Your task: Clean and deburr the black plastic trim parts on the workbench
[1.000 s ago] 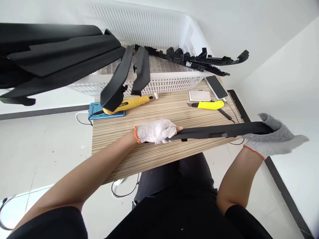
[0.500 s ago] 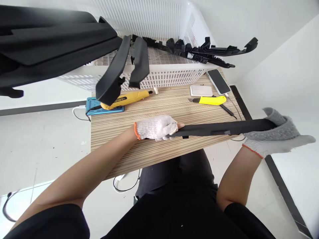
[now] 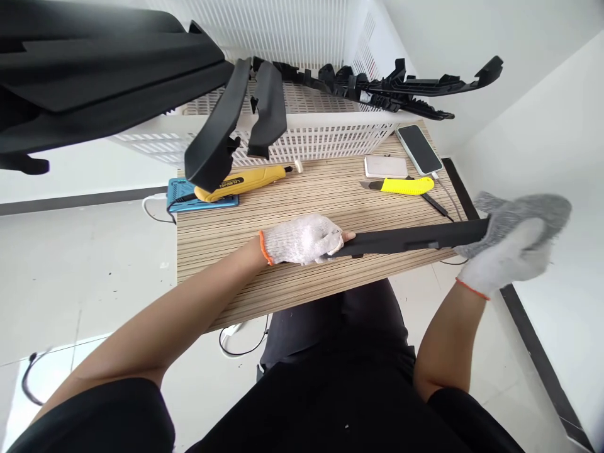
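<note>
My left hand [image 3: 309,240], in a white knit glove with an orange cuff, is closed around the near end of a long black plastic trim strip [image 3: 401,240]. The strip lies along the front of the wood-grain table, its right end reaching past the table's edge. Over on the right, my right hand [image 3: 512,258], also gloved, grips a grey cloth [image 3: 533,214]. That cloth wraps the strip's far end and hides it. The fingers of the right hand are mostly behind the cloth.
On the striped table [image 3: 226,251] lie a yellow power tool [image 3: 250,180], a blue tray [image 3: 182,195], a yellow utility knife [image 3: 406,185], a white box [image 3: 385,167] and a phone [image 3: 419,150]. Behind stands a white basket [image 3: 325,138] with black plastic parts [image 3: 221,132] jutting over its rim.
My right hand has turned and moved slightly left and up, and the grey cloth is now folded over the strip's end. My left hand keeps its hold. The view shifts slightly.
</note>
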`<state>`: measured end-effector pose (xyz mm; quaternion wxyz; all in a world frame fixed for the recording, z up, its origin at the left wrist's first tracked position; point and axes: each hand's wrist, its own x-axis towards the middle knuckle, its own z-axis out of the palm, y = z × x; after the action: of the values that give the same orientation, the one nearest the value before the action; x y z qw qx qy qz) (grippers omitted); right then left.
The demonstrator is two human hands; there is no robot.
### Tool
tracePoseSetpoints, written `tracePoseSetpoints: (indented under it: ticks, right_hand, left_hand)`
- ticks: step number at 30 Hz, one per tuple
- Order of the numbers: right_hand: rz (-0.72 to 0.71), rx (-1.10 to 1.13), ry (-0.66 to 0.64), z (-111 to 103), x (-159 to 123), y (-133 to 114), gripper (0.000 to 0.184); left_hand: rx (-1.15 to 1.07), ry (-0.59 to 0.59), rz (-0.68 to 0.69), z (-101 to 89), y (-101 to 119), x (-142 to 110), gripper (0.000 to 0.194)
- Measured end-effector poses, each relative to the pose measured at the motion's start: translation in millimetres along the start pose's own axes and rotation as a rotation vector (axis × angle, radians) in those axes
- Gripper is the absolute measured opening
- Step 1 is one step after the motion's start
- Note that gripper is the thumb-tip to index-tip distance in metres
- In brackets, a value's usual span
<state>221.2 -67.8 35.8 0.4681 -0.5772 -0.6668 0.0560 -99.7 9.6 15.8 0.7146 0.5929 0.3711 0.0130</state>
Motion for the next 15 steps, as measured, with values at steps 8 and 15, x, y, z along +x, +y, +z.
tracePoseSetpoints:
  ticks: [8, 15]
  right_hand:
    - [-0.079, -0.584, -0.082, 71.0, -40.2, -62.1, 0.035]
    - [-0.065, -0.632, -0.072, 49.5, -42.3, -29.4, 0.046]
  left_hand:
    - [0.163, 0.072, 0.187, 13.8, -6.5, 0.8, 0.065]
    - [0.355, 0.129, 0.29, 9.6, -1.5, -4.3, 0.054]
